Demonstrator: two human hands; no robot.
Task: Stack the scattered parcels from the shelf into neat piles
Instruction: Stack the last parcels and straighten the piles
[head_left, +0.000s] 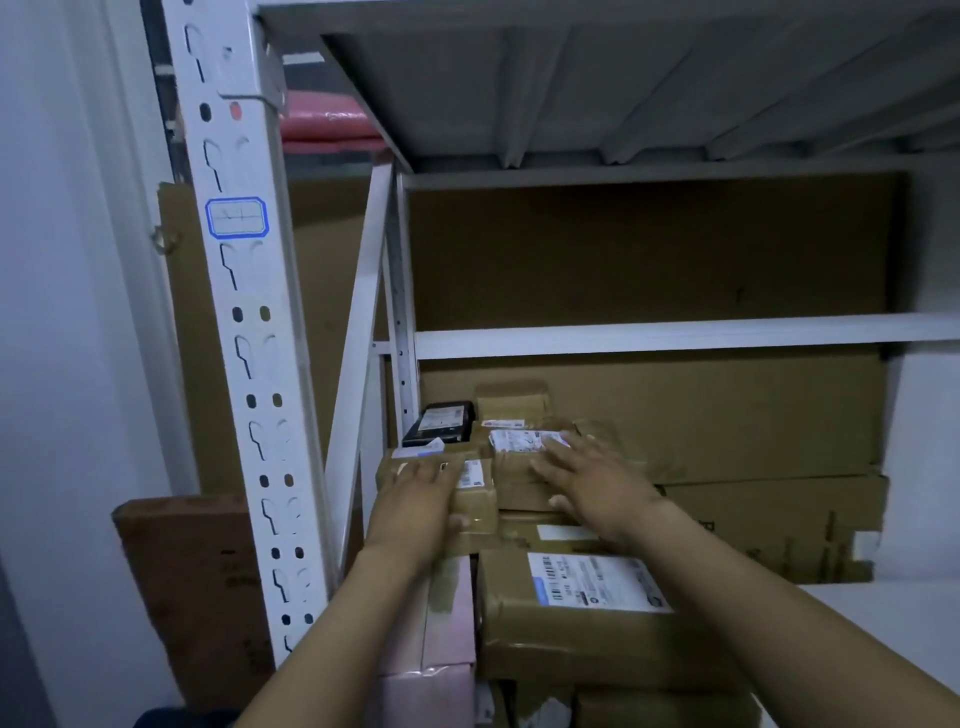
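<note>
One head camera looks forward and down, close onto parcels (571, 618) on the shelf (893, 618).

The pink parcel (447, 644) runs off the bottom edge (base unseen); the white label (592, 579) is too blurred to read.

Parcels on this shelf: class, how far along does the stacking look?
Done: large labelled box and pink box sit side by side. In hand: left hand rests flat on a small taped parcel, right hand on the white-labelled parcel beside it. Left to do: black parcel behind, unstacked.
</note>
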